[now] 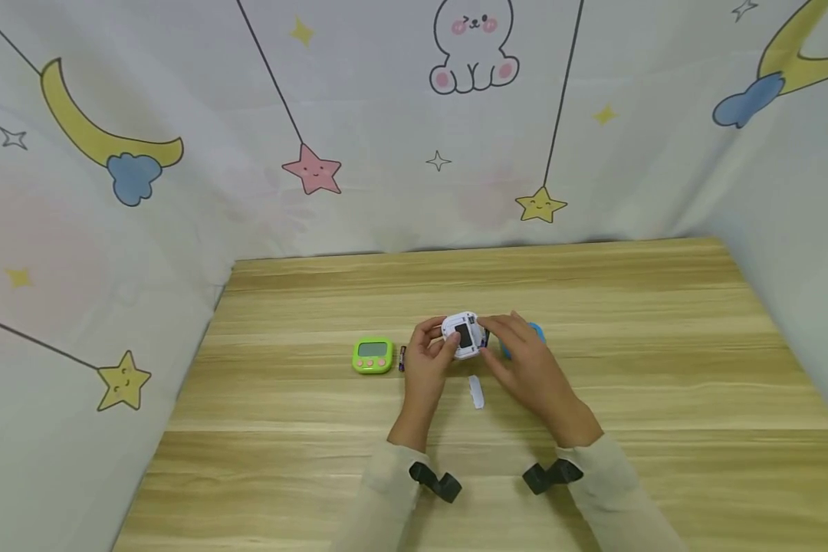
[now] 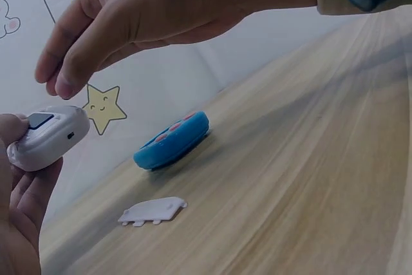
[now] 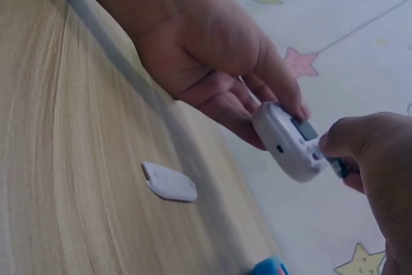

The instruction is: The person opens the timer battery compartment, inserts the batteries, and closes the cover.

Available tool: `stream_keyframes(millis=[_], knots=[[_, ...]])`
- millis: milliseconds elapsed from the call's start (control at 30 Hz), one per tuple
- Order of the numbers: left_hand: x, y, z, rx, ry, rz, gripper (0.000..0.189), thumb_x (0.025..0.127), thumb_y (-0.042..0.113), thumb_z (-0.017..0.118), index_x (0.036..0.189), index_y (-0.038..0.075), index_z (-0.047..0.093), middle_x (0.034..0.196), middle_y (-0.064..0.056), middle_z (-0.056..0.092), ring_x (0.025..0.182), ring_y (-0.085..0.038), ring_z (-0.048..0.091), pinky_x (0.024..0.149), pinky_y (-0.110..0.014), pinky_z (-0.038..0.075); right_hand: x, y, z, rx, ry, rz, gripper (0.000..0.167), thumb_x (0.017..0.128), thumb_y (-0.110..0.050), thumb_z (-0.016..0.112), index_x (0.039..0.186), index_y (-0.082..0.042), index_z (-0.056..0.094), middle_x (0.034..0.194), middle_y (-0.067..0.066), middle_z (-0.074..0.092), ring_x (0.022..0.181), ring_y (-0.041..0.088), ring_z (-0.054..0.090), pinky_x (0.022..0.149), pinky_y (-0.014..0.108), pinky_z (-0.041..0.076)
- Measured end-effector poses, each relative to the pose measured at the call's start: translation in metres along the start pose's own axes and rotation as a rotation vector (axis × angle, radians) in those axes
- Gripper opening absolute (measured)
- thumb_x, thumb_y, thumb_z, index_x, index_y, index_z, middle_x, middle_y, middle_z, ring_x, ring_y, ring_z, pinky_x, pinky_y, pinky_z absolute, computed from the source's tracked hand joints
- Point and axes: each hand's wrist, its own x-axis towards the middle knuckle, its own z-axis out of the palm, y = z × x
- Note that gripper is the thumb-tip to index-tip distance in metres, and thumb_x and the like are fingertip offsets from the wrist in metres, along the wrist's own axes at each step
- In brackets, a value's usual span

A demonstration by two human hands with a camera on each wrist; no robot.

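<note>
My left hand grips a white digital timer, its back turned up and its battery slot uncovered, thumb across the dark magnet pad. At the slot's edge, my right hand pinches a small dark battery between thumb and fingers. The white battery cover lies loose on the table just below the hands. Partly hidden behind the right hand is a blue timer with reddish buttons.
To the left, a green timer with a grey screen rests on the wooden table. Beside it lies another small battery, close to the left hand. A white printed cloth hangs behind the table and along its sides.
</note>
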Motion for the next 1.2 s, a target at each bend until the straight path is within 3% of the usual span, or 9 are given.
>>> stream_keyframes(millis=[500, 733, 1033, 1200], knots=[[-0.002, 0.002, 0.001, 0.000, -0.061, -0.054, 0.039, 0.091, 0.001, 0.068, 0.126, -0.006, 0.054, 0.105, -0.013, 0.058, 0.091, -0.016, 0.066, 0.070, -0.021, 0.054, 0.001, -0.005, 0.002, 0.021, -0.035, -0.042, 0.047, 0.085, -0.005, 0.074, 0.129, -0.003, 0.059, 0.123, 0.011, 0.060, 0.116, 0.027, 0.056, 0.110, 0.043, 0.034], [-0.002, 0.003, 0.000, 0.031, -0.065, -0.050, 0.038, 0.092, 0.004, 0.067, 0.126, -0.006, 0.056, 0.106, -0.015, 0.059, 0.093, -0.019, 0.066, 0.073, -0.022, 0.054, -0.003, -0.003, 0.001, 0.015, -0.054, -0.033, 0.049, 0.085, -0.004, 0.073, 0.132, -0.004, 0.057, 0.128, 0.010, 0.058, 0.120, 0.026, 0.054, 0.112, 0.040, 0.031], [-0.002, 0.005, -0.001, 0.028, -0.045, -0.061, 0.037, 0.093, 0.004, 0.066, 0.126, -0.008, 0.056, 0.108, -0.018, 0.060, 0.092, -0.016, 0.066, 0.073, -0.021, 0.055, -0.004, 0.000, 0.002, 0.015, -0.048, -0.086, 0.050, 0.084, 0.000, 0.072, 0.132, -0.004, 0.059, 0.133, 0.011, 0.058, 0.122, 0.026, 0.055, 0.110, 0.041, 0.035], [0.004, -0.012, -0.005, 0.011, -0.004, -0.075, 0.037, 0.092, 0.004, 0.067, 0.126, -0.005, 0.058, 0.110, -0.016, 0.061, 0.091, -0.015, 0.066, 0.070, -0.020, 0.054, -0.004, 0.000, 0.004, 0.024, -0.043, -0.107, 0.048, 0.084, 0.002, 0.073, 0.130, -0.003, 0.061, 0.132, 0.012, 0.059, 0.123, 0.025, 0.055, 0.108, 0.040, 0.037]])
